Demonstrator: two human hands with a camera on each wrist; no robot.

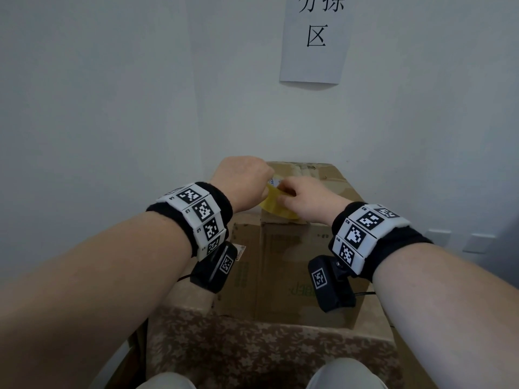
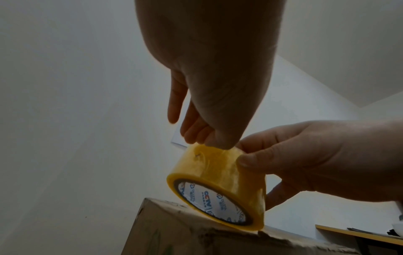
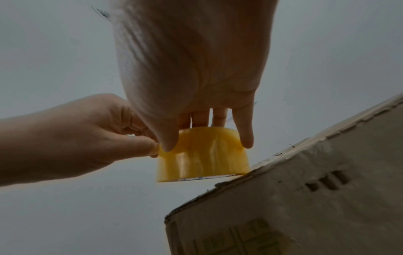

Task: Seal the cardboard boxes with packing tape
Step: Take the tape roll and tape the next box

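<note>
Roll being gripped by right hand, rim resting on box top edge. Outer wrap being pinched by left hand. Core print "CCTV", rest blurred. Wall sign: "区".

The left grip comes down from the top. Its thumb tip is set on top of the roll and its fingers reach down behind. The right grip enters from the right and holds the roll, thumb on the outer face and fingers curled behind. The yellowish roll stands tilted on edge, its lower rim touching the top edge of the box. Its white core bears blue print. A pale wall lies behind.
</note>
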